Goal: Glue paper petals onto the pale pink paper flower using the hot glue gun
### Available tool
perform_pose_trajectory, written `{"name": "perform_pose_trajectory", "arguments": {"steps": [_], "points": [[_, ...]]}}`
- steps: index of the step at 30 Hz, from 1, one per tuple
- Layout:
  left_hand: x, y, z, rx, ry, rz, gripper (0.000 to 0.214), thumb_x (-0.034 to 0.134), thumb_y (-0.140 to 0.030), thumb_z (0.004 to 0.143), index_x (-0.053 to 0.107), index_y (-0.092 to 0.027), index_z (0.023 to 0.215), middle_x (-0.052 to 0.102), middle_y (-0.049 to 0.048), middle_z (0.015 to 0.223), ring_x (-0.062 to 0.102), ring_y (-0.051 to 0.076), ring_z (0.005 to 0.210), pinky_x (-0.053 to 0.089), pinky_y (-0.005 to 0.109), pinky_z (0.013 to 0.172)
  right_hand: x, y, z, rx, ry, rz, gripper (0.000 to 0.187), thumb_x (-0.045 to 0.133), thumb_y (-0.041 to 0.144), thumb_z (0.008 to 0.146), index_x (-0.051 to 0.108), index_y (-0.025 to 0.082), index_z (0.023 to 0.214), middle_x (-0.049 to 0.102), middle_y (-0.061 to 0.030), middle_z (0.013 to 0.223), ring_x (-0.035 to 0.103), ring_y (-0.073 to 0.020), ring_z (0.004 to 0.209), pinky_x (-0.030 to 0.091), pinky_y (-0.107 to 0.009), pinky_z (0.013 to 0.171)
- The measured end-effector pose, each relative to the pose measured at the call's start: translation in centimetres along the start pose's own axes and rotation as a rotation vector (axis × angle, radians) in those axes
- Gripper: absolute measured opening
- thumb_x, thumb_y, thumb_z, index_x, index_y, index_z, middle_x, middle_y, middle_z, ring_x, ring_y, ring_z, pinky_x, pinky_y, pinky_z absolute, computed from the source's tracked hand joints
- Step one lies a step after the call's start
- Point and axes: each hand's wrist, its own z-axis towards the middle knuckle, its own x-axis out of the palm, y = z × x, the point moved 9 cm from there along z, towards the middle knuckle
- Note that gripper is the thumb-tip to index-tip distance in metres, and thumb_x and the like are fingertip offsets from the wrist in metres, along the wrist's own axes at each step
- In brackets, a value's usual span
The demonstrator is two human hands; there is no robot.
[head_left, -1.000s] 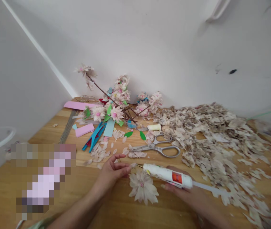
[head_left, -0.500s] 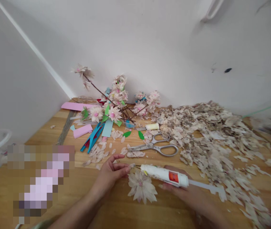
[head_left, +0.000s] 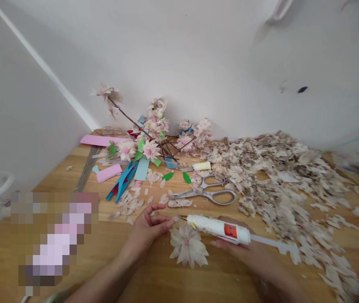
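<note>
My right hand (head_left: 233, 242) is wrapped round a white hot glue gun (head_left: 212, 227) with an orange switch and a clear glue stick (head_left: 271, 243) sticking out of its back. The gun's metal nozzle points left, at the fingertips of my left hand (head_left: 154, 225). Those fingertips pinch a small pale petal (head_left: 175, 219), and the nozzle is at or against it. Just below the nozzle lies a whitish layered flower (head_left: 188, 248) with a pinkish centre, on the wooden table (head_left: 148, 277).
Scissors (head_left: 204, 191) lie beyond my hands, near loose petals (head_left: 130, 202) and blue strips (head_left: 122, 182). Finished-looking flowers on twigs (head_left: 154, 126) stand by the wall. A big heap of dry petals (head_left: 271, 168) spreads over the right side. A blurred-out patch (head_left: 56, 240) covers the left front.
Both hands stay almost in place; the glue gun's nozzle remains by the petal in my left fingers. The whole view has shifted very slightly.
</note>
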Motion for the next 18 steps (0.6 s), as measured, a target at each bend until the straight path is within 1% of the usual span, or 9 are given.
{"name": "perform_pose_trajectory", "arguments": {"steps": [5,7,9,12,14,18], "points": [[-0.2,0.4,0.4,0.016,0.005,0.016,0.061,0.088,-0.029,0.048,0.054,-0.017,0.098,0.072,0.0007,0.066,0.065,0.013,0.056,0.049,0.022,0.057,-0.1,0.0,-0.2,-0.002,-0.019,-0.015,0.026,0.059,0.053,0.074,0.063,0.028,0.069,0.064,-0.0001,0.066,0.062,-0.0227,0.065,0.054,-0.033,0.06],[-0.3,0.3,0.4,0.023,0.001,0.019,0.061,0.088,-0.029,0.047,0.055,-0.017,0.097,0.072,0.0004,0.066,0.065,0.013,0.056,0.049,0.022,0.056,-0.3,-0.1,-0.2,0.006,-0.033,-0.025,0.025,0.059,0.054,0.074,0.064,0.029,0.068,0.065,-0.0003,0.065,0.063,-0.0235,0.063,0.054,-0.033,0.058],[-0.2,0.0,0.3,0.028,0.001,0.018,0.061,0.088,-0.029,0.047,0.055,-0.017,0.096,0.072,0.0004,0.066,0.066,0.014,0.057,0.049,0.022,0.057,-0.5,-0.5,-0.1,0.014,-0.04,-0.032,0.027,0.06,0.055,0.073,0.066,0.029,0.07,0.067,-0.0007,0.067,0.064,-0.0246,0.064,0.055,-0.035,0.06],[0.0,-0.6,-0.1,0.036,-0.007,0.019,0.062,0.089,-0.029,0.045,0.055,-0.017,0.095,0.072,-0.0005,0.065,0.065,0.014,0.057,0.049,0.022,0.058,-1.1,-2.1,0.3,0.07,-0.074,-0.029,0.031,0.061,0.055,0.071,0.069,0.026,0.077,0.073,-0.0017,0.077,0.068,-0.0279,0.076,0.056,-0.04,0.073],[0.0,-1.0,-0.2,0.052,-0.019,0.026,0.062,0.089,-0.029,0.045,0.055,-0.017,0.095,0.071,-0.0012,0.063,0.065,0.013,0.057,0.049,0.022,0.06,-1.5,-3.6,0.5,0.126,-0.091,-0.008,0.033,0.061,0.053,0.071,0.071,0.024,0.082,0.075,-0.0031,0.088,0.068,-0.03,0.087,0.054,-0.043,0.082],[-0.3,-1.8,-0.2,0.116,-0.02,0.064,0.061,0.088,-0.029,0.048,0.054,-0.017,0.097,0.072,-0.0002,0.066,0.066,0.014,0.059,0.048,0.024,0.062,-1.9,-5.4,0.5,0.175,-0.055,0.077,0.036,0.06,0.051,0.074,0.071,0.023,0.095,0.073,-0.0041,0.104,0.067,-0.0309,0.097,0.05,-0.045,0.091]]}}
